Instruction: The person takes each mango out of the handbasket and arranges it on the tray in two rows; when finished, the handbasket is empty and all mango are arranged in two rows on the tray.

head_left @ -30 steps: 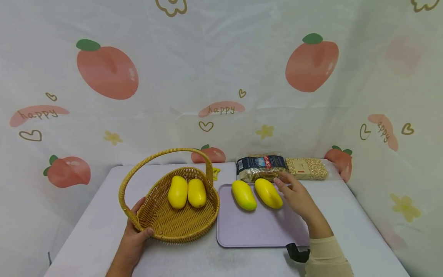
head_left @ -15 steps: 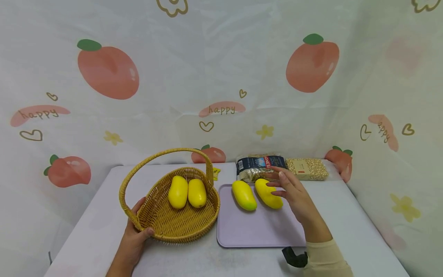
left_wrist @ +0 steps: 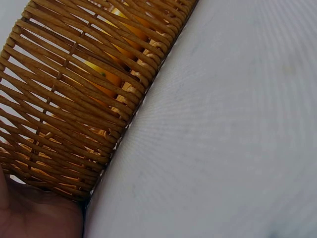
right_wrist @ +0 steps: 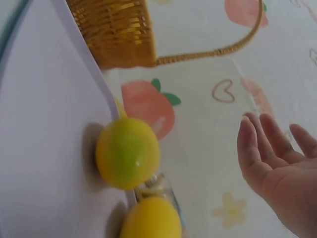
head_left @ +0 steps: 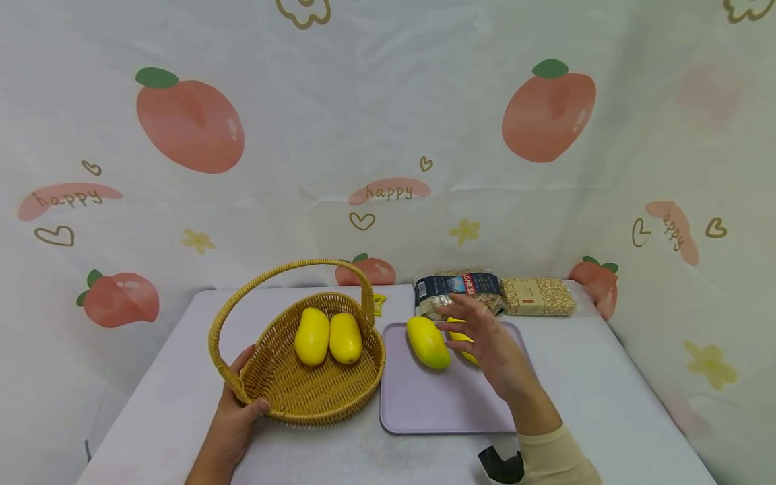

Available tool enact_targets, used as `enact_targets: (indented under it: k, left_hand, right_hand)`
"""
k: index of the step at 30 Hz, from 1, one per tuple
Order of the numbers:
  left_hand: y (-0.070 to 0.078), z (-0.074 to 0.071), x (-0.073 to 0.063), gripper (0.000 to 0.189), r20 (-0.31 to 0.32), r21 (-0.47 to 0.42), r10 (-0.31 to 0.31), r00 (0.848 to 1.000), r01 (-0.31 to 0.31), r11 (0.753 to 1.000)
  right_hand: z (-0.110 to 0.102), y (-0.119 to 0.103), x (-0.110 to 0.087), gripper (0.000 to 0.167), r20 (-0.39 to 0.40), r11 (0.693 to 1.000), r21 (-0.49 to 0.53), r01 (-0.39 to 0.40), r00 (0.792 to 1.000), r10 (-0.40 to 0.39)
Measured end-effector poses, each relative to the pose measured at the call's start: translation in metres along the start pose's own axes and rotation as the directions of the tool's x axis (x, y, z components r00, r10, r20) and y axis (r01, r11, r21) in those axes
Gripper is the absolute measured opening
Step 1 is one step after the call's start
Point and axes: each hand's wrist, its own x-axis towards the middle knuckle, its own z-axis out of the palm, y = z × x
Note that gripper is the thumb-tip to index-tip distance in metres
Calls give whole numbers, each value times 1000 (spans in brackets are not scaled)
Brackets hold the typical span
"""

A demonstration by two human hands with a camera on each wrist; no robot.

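Observation:
My left hand (head_left: 235,417) grips the near left rim of a wicker basket (head_left: 303,397) with a tall arched handle. Inside the basket two yellow mangoes (head_left: 312,337) lie side by side. A lilac tray (head_left: 436,407) stands to the right of it, bearing a yellow-green mango (head_left: 428,343) and a second yellow mango (head_left: 461,337), which is partly hidden behind my right hand (head_left: 488,350). That hand hovers above the tray with fingers extended, holding nothing. In the right wrist view, both tray mangoes (right_wrist: 128,153) appear apart from the fingers.
Behind the tray lie a pasta bag (head_left: 457,289) and a clear pack of pale grains (head_left: 539,296). A small yellow packet (head_left: 378,303) sits behind the basket. Near my right wrist is a black curved object (head_left: 500,465). A printed curtain (head_left: 388,121) hangs behind the table.
My right hand has moved left from beside the right-hand tray mango and now partly covers it. My left hand, the basket and the mangoes look unmoved.

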Motion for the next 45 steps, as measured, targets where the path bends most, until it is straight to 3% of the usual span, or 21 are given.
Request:
enact_targets:
  k: [13,31,41,45]
  left_hand:
    - [-2,-2,-2,93,-7,2,5,1000,-5,1000]
    - [0,1,-2,93,-27,7,3,1000,-3,1000]
    - [3,3,2,94,-24,23,-1,1000,2,1000]
    - [2,1,1,95,-23,19,-16,1000,17,1000]
  right_hand:
    - [30,18,3,67,131,992,123,3,991,-19]
    - [78,35,8,69,172,972,148,-185,972,159]
    - [102,41,36,81,158,971,133,-197,972,175]
    - [113,52,51,76,159,973,86,-214,967,198]
